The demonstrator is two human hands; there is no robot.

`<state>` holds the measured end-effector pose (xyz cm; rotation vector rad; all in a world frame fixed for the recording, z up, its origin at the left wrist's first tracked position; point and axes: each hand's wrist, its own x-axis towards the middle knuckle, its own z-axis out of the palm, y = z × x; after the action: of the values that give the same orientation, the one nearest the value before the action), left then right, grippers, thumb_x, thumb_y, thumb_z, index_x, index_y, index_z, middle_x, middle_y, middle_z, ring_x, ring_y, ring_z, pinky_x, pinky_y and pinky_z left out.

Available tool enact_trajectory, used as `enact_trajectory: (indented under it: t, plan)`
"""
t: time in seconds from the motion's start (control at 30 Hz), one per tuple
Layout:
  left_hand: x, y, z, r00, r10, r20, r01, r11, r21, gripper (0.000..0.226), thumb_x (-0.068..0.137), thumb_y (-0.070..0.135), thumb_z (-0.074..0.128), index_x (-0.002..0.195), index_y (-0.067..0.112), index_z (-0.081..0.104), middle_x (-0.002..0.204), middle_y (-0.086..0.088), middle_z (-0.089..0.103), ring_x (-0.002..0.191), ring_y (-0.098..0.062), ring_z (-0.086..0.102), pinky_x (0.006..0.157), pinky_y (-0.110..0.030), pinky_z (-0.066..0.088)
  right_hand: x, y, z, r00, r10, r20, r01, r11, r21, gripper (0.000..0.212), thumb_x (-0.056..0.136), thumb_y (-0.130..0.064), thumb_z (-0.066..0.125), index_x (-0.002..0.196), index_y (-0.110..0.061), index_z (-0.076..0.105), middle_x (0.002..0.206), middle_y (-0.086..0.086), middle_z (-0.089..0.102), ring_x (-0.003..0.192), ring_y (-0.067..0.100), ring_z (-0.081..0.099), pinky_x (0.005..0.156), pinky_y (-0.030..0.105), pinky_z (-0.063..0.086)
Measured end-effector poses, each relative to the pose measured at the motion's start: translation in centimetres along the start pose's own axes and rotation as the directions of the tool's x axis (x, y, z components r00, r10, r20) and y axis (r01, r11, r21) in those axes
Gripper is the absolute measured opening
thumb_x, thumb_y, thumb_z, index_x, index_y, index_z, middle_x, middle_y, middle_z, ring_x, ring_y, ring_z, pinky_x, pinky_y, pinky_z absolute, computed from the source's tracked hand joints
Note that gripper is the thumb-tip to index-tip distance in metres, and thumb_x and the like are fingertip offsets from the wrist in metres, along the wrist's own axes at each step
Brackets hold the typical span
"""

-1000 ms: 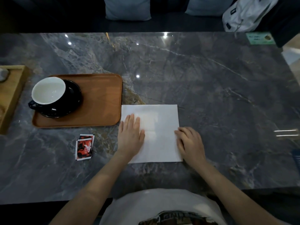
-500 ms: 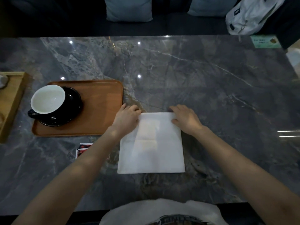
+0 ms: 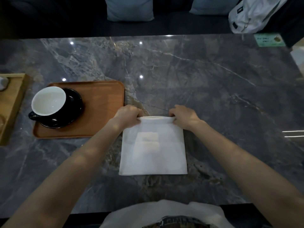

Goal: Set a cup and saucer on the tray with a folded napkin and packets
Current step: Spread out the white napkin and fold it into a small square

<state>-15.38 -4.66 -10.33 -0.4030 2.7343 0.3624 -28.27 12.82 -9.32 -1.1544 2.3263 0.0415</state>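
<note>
A white napkin [image 3: 153,153] lies flat on the grey marble table in front of me. My left hand [image 3: 127,116] pinches its far left corner and my right hand [image 3: 184,116] pinches its far right corner; the far edge is lifted slightly off the table. To the left, a brown wooden tray [image 3: 102,104] holds a black saucer [image 3: 74,112] with a white-lined black cup [image 3: 48,101] on it. The packets are hidden behind my left forearm.
A light wooden box [image 3: 13,102] stands at the left table edge. A green card [image 3: 269,40] lies at the far right corner. Cushions [image 3: 130,9] and a white bag [image 3: 253,14] rest on the seat beyond the table.
Both hands slid from the napkin's sides up to its far corners, closed on them and began lifting the far edge. The camera view shifted, and my left arm now covers the packets.
</note>
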Motion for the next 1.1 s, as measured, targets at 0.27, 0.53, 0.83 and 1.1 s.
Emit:
enact_trajectory:
  t: [0.27,0.53,0.83,1.1]
  plan:
    - [-3.7,0.6,-0.1,0.978,0.075,-0.194,-0.09,0.994,-0.067,0.014,0.083,0.009,0.053,0.095,0.008,0.061,0.098,-0.012,0.068,0.092,-0.032,0.062,0.07,-0.036,0.045,-3.6,0.8,0.5,0.973,-0.018,-0.23,0.046,0.992,0.115,0.023,0.087,-0.009,0.047,0.104,-0.01,0.062,0.107,0.011,0.059,0.103,0.029,0.054,0.075,0.037,0.043]
    - [-8.6,0.7,1.5,0.899,0.224,-0.376,-0.227,0.973,0.038,0.022,0.065,0.01,0.053,0.081,0.016,0.039,0.055,-0.013,0.059,0.044,-0.032,0.055,0.036,-0.032,0.039,-8.6,0.7,2.0,0.88,-0.176,-0.44,0.225,0.972,0.061,0.017,0.082,-0.007,0.056,0.094,-0.01,0.068,0.092,0.01,0.06,0.092,0.027,0.056,0.062,0.029,0.038]
    - [-13.1,1.6,4.2,0.866,0.314,-0.39,-0.308,0.948,0.081,0.042,0.054,0.009,0.062,0.095,0.016,0.061,0.077,-0.007,0.072,0.067,-0.025,0.067,0.056,-0.027,0.052,-13.2,0.1,6.3,0.874,-0.245,-0.419,0.261,0.965,-0.021,0.015,0.072,-0.019,0.045,0.081,-0.014,0.056,0.078,0.004,0.063,0.071,0.024,0.057,0.062,0.027,0.039]
    - [-15.3,2.2,8.2,0.904,0.283,-0.321,-0.243,0.957,0.159,0.058,0.047,0.011,0.086,0.103,0.008,0.069,0.11,-0.011,0.07,0.095,-0.027,0.068,0.074,-0.037,0.057,-14.2,-0.2,10.7,0.884,-0.225,-0.41,0.166,0.971,-0.175,0.042,0.065,-0.004,0.058,0.105,-0.011,0.066,0.098,0.003,0.074,0.09,0.017,0.07,0.081,0.024,0.049]
